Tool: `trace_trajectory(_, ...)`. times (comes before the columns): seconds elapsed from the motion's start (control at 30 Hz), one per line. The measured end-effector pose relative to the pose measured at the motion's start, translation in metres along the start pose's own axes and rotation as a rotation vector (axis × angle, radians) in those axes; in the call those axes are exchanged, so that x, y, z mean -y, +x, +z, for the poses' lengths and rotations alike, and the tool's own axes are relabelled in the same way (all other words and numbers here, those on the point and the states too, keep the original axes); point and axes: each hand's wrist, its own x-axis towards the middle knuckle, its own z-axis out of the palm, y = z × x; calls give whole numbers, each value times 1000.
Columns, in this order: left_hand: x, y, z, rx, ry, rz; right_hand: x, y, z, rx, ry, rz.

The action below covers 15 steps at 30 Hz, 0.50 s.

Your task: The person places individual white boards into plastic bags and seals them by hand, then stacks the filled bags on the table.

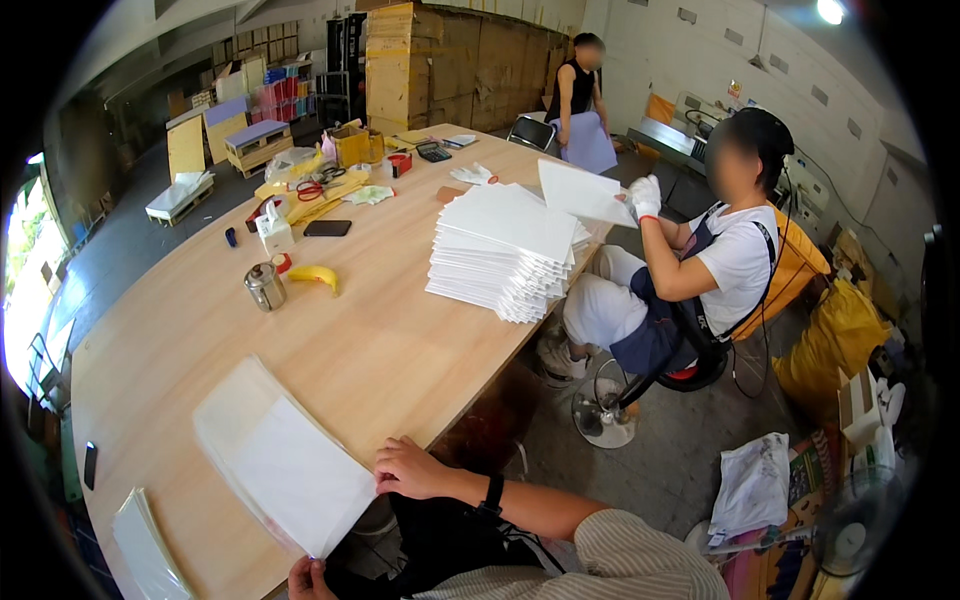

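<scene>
A clear plastic sleeve (238, 405) with a white sheet (305, 462) inside lies on the table's near edge. My right hand (412, 468), a dark band on its wrist, is closed with fingers pinching the sleeve's right near corner. At the sleeve's other near corner, my left hand (312, 578) is closed on its edge, partly cut off by the bottom of the view. To the left of them, several clear plastic sleeves (150, 550) lie in a flat pile.
A tall pile of white sheets (500, 245) stands at the table's right edge. Beside it a seated co-worker (735, 240) in white gloves holds a white sheet (580, 190). On the table are a metal pot (265, 287), a banana (314, 278) and phones (327, 229). Another person (578, 105) stands behind.
</scene>
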Motion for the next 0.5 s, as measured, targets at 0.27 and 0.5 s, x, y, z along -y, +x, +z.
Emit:
trace_trajectory(0.27,64,5,-16,-77,-80,-8,4,17,9,47,-36,5)
trace_trajectory(0.5,16,5,2,-85,-108,-158,14,17,-2,33,-81,98)
